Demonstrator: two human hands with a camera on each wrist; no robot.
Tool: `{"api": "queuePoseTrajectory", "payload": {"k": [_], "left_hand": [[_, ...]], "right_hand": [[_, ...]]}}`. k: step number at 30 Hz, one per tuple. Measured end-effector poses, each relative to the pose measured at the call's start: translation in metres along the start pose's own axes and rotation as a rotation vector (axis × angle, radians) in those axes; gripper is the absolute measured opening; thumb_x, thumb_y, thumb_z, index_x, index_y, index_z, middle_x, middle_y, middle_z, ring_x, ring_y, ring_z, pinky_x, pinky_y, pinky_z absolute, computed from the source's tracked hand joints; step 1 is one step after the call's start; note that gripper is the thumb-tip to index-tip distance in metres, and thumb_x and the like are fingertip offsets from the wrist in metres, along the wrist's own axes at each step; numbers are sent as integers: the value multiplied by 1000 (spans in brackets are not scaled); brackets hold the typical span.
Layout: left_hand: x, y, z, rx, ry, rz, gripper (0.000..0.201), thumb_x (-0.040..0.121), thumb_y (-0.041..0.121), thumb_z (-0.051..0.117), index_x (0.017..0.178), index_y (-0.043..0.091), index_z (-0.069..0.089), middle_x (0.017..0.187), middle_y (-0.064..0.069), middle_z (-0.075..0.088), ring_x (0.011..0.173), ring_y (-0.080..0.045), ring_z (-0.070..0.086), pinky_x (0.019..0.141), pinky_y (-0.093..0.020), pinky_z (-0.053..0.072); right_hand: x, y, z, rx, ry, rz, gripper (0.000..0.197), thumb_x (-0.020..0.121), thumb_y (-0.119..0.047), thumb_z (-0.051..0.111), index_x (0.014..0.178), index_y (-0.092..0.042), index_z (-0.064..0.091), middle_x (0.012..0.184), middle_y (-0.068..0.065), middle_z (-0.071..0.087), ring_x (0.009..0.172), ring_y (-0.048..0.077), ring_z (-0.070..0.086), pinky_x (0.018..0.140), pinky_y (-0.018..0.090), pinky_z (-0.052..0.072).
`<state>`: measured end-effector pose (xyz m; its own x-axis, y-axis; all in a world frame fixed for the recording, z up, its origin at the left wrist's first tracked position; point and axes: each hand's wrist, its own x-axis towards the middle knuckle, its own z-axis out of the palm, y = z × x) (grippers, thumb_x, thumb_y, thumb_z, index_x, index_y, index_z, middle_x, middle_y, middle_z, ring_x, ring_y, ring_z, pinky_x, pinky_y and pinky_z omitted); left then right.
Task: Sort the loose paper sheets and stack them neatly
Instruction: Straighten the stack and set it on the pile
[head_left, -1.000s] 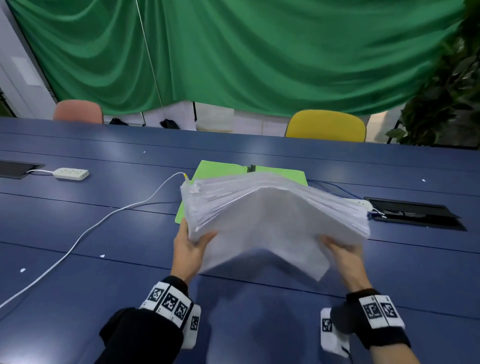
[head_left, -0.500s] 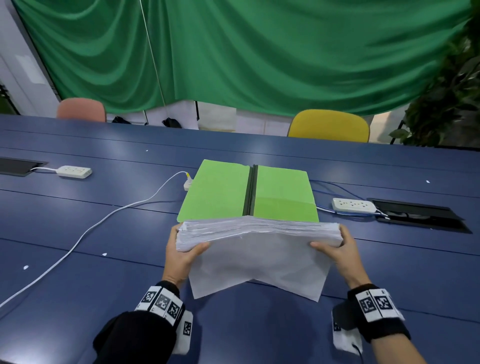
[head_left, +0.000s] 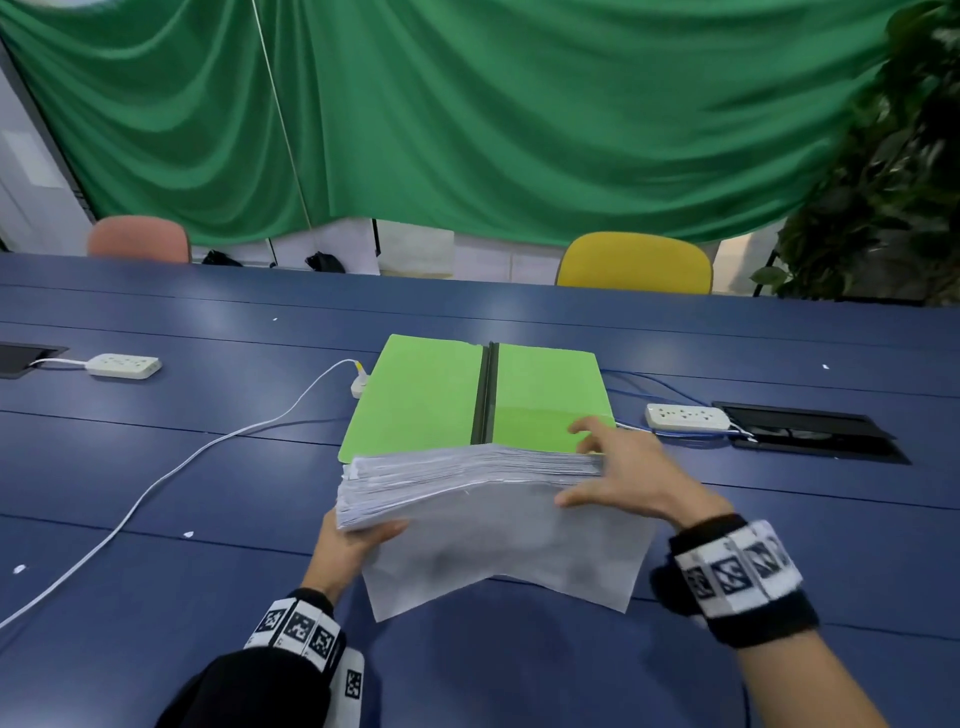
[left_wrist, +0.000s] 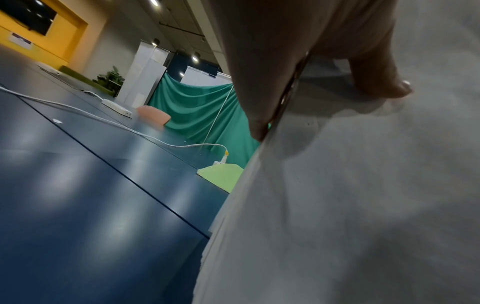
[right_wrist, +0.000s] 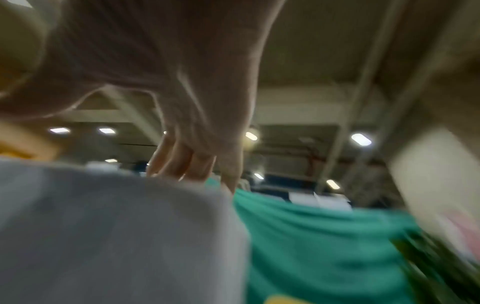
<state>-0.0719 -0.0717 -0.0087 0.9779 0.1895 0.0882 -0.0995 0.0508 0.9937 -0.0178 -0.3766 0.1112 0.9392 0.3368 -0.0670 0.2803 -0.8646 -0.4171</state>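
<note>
A thick stack of white paper sheets (head_left: 467, 478) is held above the blue table (head_left: 156, 597), just in front of an open green folder (head_left: 426, 395). Its edges are uneven, and the sheets nearest me sag down to the table. My left hand (head_left: 353, 540) grips the stack's near left corner, thumb on the face toward me and fingers hidden behind. In the left wrist view the thumb (left_wrist: 376, 78) presses on the paper (left_wrist: 350, 205). My right hand (head_left: 628, 478) lies against the stack's right edge, its blurred fingers (right_wrist: 182, 160) stretched over the paper (right_wrist: 103, 236).
A white power strip (head_left: 123, 365) lies at the far left, and a white cable (head_left: 156, 483) runs from the folder's left side toward me. Another power strip (head_left: 685, 415) and a black table hatch (head_left: 810, 431) sit to the right. Yellow (head_left: 634, 260) and pink (head_left: 137, 239) chairs stand behind the table.
The stack came down and toward me from over the folder. My right hand left its grip on the near right edge and slid up the stack's right side, fingers stretched out.
</note>
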Motion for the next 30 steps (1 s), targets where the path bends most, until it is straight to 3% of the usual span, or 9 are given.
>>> {"api": "queuePoseTrajectory", "payload": {"k": [4, 8, 12, 15, 18, 21, 24, 27, 30], "left_hand": [[-2, 2, 5, -3, 22, 16, 43, 55, 6, 76, 94, 19, 64, 86, 11, 74, 79, -2, 68, 66, -12, 52], [-2, -7, 7, -17, 123, -9, 45, 52, 13, 79, 95, 14, 66, 87, 1, 74, 82, -13, 66, 66, -18, 54], [-7, -17, 12, -31, 244, -12, 73, 50, 23, 85, 116, 14, 55, 110, -10, 66, 102, -27, 63, 81, -30, 55], [-15, -21, 23, 218, 486, -46, 119, 37, 64, 75, 139, 21, 32, 141, -11, 39, 132, -31, 35, 110, -51, 29], [-15, -4, 34, 75, 648, -30, 139, 34, 62, 68, 147, 11, 5, 153, -14, 10, 142, -23, 11, 117, -41, 11], [-5, 20, 43, -274, 588, 117, 129, 47, 45, 77, 146, 17, -1, 154, -10, 8, 139, -14, 18, 117, -39, 19], [3, 60, 52, -455, 295, 126, 98, 35, 55, 86, 121, 24, 48, 119, 1, 62, 107, -13, 58, 92, -29, 49], [11, 102, 70, -290, 105, 248, 22, 71, 11, 76, 91, 14, 68, 78, 9, 73, 71, -4, 67, 66, -18, 54], [15, 118, 92, -51, 196, 401, 20, 83, 3, 65, 98, 16, 64, 82, 18, 71, 76, 1, 65, 73, -18, 52]], "right_hand": [[31, -62, 29, -351, -219, -127, 85, 70, -46, 75, 137, -16, 31, 129, 11, 56, 116, 29, 53, 93, 38, 41], [39, -95, 62, -411, -58, -241, 37, 88, -18, 52, 124, -11, 44, 107, 15, 65, 98, 32, 61, 69, 33, 38], [32, -93, 64, -413, 0, -323, 20, 92, -20, 50, 110, -13, 51, 93, 12, 67, 82, 27, 60, 64, 29, 32], [22, -87, 50, -331, 53, -326, 27, 89, -28, 57, 114, -18, 55, 100, 11, 69, 96, 29, 62, 66, 30, 36], [15, -73, 23, -40, 108, -212, 46, 77, -40, 69, 120, -27, 58, 108, 5, 69, 102, 26, 61, 73, 31, 39], [7, -47, -2, 525, 138, -185, 43, 62, -32, 75, 103, -23, 67, 92, 2, 71, 85, 20, 64, 73, 32, 48], [-4, -28, -10, 1022, 178, -173, 32, 69, 5, 72, 93, -15, 64, 80, -6, 72, 73, 7, 66, 66, 20, 53], [-6, -22, 7, 1219, 384, -48, 32, 77, 15, 61, 87, -16, 61, 69, -11, 72, 63, 1, 66, 59, 16, 53], [-2, -28, 32, 1285, 617, 67, 24, 80, 9, 63, 92, -12, 61, 72, -11, 73, 65, 1, 66, 59, 14, 54]]}}
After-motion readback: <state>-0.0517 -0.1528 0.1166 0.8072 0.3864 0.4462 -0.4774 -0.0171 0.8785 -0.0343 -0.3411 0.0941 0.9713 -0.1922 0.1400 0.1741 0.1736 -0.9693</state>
